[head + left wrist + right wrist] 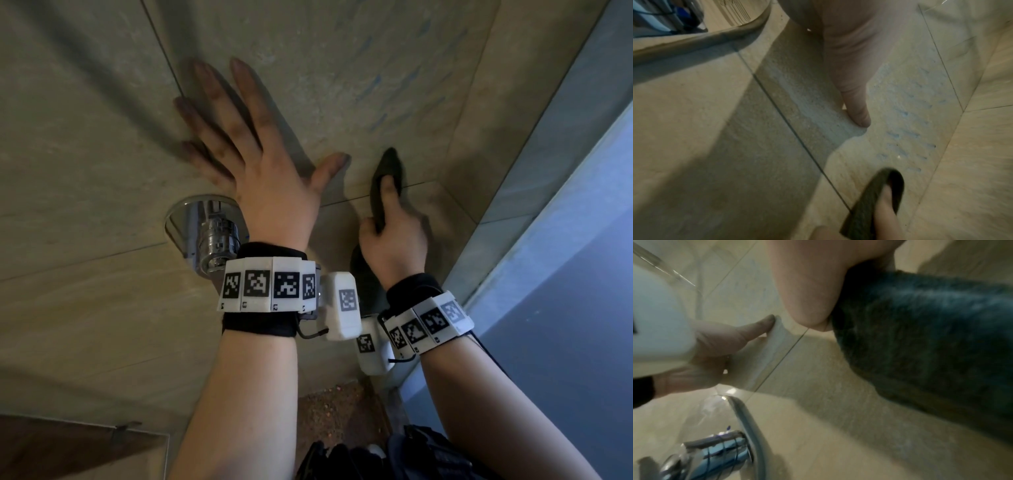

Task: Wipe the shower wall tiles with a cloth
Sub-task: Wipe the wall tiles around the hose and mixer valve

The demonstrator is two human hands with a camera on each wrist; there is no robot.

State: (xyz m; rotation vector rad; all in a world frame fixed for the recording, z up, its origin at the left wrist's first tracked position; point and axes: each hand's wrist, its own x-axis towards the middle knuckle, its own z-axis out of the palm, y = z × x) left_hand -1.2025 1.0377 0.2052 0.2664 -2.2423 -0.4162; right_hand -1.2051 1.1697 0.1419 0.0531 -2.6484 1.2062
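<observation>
**Beige shower tiles getting a wipe near the corner**

Beige wall tiles (342, 68) are filling most of the head view, with a chrome valve (212, 236) sticking out low on the left and a frosted glass panel (565, 240) running down the right. The left hand (260, 171) is lying flat on the wall, fingers straight and spread wide, holding nothing. The right hand (394, 240) is curling around a dark cloth (388, 171), one finger lying along it and pressing it to a tile just right of the left thumb. The cloth is looking soft, limp and light, so bunching it in the palm is probably giving the best hold, while trailing folds are likely to flap or slip on smooth tile.
</observation>
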